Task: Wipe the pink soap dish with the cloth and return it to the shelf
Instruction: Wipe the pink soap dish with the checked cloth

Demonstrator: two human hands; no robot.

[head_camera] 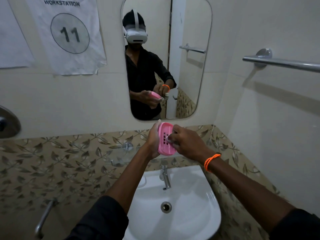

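Sleeved forearms come up over the white sink (199, 213) at bottom centre. Left hand (153, 138) has its fingers curled round the left edge of the pink soap dish (164, 141), held tilted on edge above the tap (165, 177), below the mirror (166, 58). Right hand (186, 142) (orange band at the wrist) pinches a small wad of cloth (168, 139) against the dish's slotted face.

We see only a scrap of the cloth (168, 138); the rest is hidden under the right hand (187, 142). The left hand (153, 139) covers the pink soap dish (165, 138) back. Towel bar (284, 62) cut off at right edge. Shelf (119, 155) glass too faint, can't tell its outline.
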